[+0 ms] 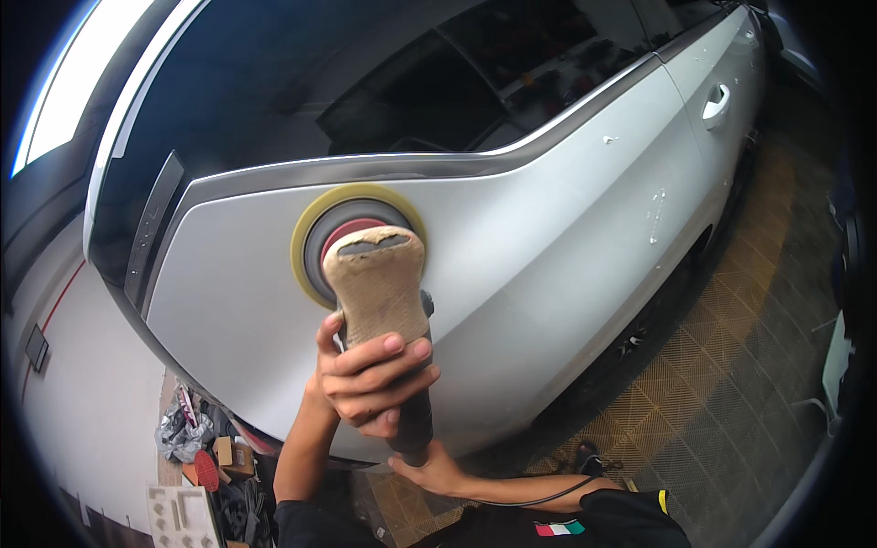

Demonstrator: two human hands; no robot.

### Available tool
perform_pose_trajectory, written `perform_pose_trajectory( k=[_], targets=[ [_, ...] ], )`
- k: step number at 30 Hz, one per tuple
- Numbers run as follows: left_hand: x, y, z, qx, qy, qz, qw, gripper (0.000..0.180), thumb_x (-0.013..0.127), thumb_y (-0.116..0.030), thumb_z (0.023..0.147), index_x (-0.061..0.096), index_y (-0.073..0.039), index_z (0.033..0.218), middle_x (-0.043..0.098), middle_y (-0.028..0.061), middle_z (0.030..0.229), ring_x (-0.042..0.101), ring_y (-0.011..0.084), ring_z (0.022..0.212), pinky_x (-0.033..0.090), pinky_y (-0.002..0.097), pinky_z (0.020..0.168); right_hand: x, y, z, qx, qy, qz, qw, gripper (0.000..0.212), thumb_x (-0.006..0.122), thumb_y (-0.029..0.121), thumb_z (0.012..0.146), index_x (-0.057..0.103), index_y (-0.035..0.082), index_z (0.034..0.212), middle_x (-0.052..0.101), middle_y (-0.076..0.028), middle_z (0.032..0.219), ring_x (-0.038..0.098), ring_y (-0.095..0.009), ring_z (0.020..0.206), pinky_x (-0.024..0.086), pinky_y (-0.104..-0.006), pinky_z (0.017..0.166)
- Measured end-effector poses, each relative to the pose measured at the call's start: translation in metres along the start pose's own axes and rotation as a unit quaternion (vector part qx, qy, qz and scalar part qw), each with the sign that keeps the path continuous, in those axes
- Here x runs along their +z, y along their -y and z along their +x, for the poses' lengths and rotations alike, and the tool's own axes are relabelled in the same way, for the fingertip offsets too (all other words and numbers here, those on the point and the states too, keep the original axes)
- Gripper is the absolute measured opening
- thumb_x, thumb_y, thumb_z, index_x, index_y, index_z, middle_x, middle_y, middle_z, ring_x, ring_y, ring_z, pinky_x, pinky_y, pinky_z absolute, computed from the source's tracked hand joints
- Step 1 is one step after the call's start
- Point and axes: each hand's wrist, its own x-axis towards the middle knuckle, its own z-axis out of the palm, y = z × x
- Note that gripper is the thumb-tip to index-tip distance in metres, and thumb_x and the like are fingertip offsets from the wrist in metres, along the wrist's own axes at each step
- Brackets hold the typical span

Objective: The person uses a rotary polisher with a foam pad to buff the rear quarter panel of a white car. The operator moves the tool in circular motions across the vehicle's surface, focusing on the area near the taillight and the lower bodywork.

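**Both hands on the polisher, pad flat on the rear quarter panel**

Left hand (373, 373) is wrapped around the body of the polisher (379, 301), fingers curled over the front and thumb up the left side, so a proper closed grip. Right hand (427, 470) sits lower down, cupped under the tail end of the dark handle; looks closed around it, but the fingers are mostly hidden behind the tool.

Just above the left hand, the head of the machine is covered in a worn tan cloth wrap, and beyond that the yellow foam pad (315, 224) is pressed against the silver car (566, 237), right under the dark window trim. A thin black cord (539, 499) runs from near the right hand across the forearm.

Further right of the hands there are white compound spots on the door, a door handle (716, 105), and yellow grid floor tiles (731, 365). Down left of the hands: boxes and bags (206, 447) piled by the wall.
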Motion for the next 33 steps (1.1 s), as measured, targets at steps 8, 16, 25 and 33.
perform_pose_trajectory(
  k=[8,16,25,33],
  targets=[
    [0.012,0.020,0.046,0.060,0.106,-0.027,0.992,0.047,0.046,-0.042,0.079,0.080,-0.023,0.105,0.069,0.0015,0.124,0.052,0.0204,0.130,0.014,0.0588,0.119,-0.001,0.015,0.021,-0.066,-0.016,0.064,0.996,0.018,0.071,0.018,0.089,0.059,0.004,0.089,0.058,0.001,0.077,0.053,-0.009,0.071,0.046,-0.0305,0.066],
    [-0.007,0.023,0.049,0.069,0.156,0.001,0.985,0.047,0.044,-0.041,0.081,0.079,-0.020,0.106,0.069,0.0001,0.125,0.054,0.0178,0.128,0.016,0.0586,0.119,0.024,0.016,0.032,-0.074,0.007,0.119,0.990,0.016,0.071,0.015,0.088,0.059,0.004,0.088,0.057,0.001,0.078,0.053,-0.010,0.072,0.046,-0.0320,0.066],
    [-0.054,0.021,-0.016,-0.044,-0.036,0.167,0.984,0.047,0.044,-0.042,0.080,0.081,-0.018,0.097,0.068,0.0046,0.118,0.046,0.0254,0.128,0.017,0.0583,0.120,-0.007,0.020,0.051,-0.116,0.034,-0.083,0.989,0.055,0.073,0.033,0.085,0.056,-0.003,0.123,0.069,-0.018,0.087,0.068,-0.023,0.080,0.053,-0.0378,0.075],
    [-0.010,-0.024,0.003,-0.165,-0.135,0.199,0.956,0.050,0.041,-0.043,0.077,0.081,-0.021,0.097,0.070,0.0024,0.114,0.049,0.0224,0.125,0.017,0.0535,0.121,-0.090,0.081,-0.010,-0.091,-0.026,-0.264,0.960,0.080,0.074,0.055,0.084,0.052,-0.008,0.127,0.070,-0.027,0.096,0.072,-0.037,0.095,0.054,-0.0407,0.083]
  ],
)
